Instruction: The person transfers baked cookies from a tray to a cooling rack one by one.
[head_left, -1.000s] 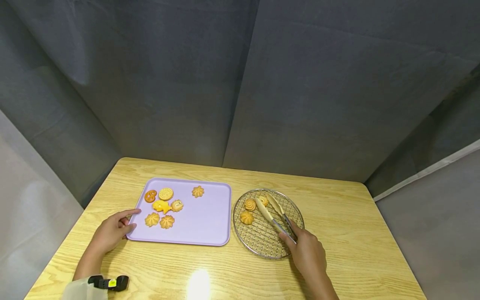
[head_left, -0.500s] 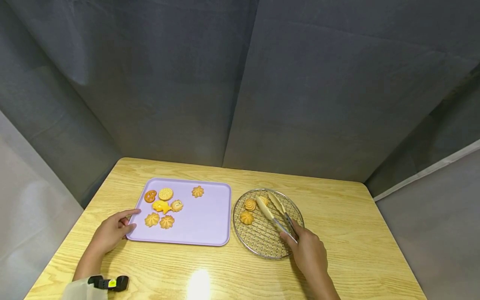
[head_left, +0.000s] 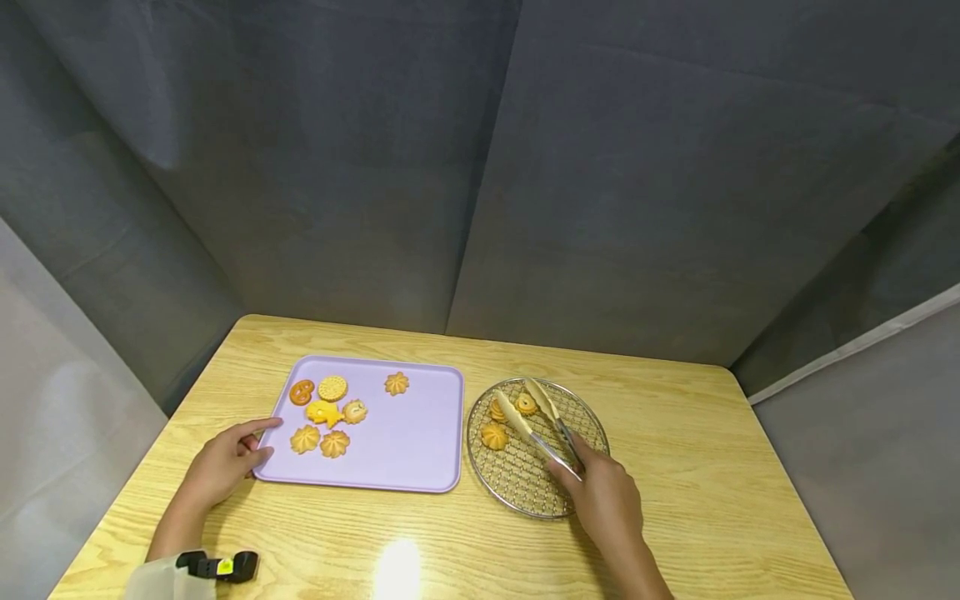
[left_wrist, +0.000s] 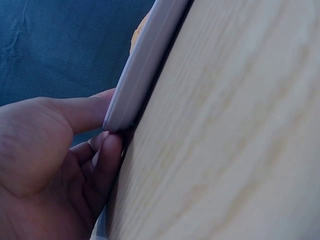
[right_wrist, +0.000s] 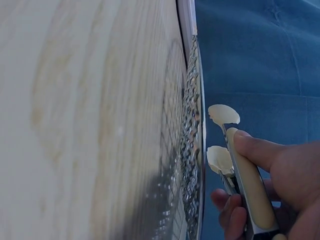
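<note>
With twelve o'clock at the far edge, the right hand (head_left: 606, 498) comes over the round wire rack (head_left: 525, 492) from five o'clock, fingers and thumb wrapped round a pair of tongs (head_left: 553, 453). The tongs have shiny metal arms with beige inlays and pale, scoop-shaped heads standing apart; seen from above, a round cookie with a small dark centre (head_left: 527, 404) lies between them, towards twelve o'clock on the woven mesh. Whether the heads touch it cannot be told. A spiral cookie (head_left: 495, 411), partly hidden by one head, lies at ten o'clock, and a ridged cookie (head_left: 493, 436) at nine. At the rack's nine o'clock side sits the smooth lilac tray (head_left: 405, 462), a rounded rectangle with a low rim; the left hand (head_left: 219, 467) pinches its edge between eight and nine. On it, a glossy pretzel (head_left: 302, 392) and a dimpled disc (head_left: 332, 387) lie towards ten and eleven, a fish-shaped cookie (head_left: 322, 413) at nine, two fluted cookies (head_left: 334, 443) towards eight, and a lone flower-shaped cookie (head_left: 397, 383) at one. Wood grain streaks the table (head_left: 675, 442).
</note>
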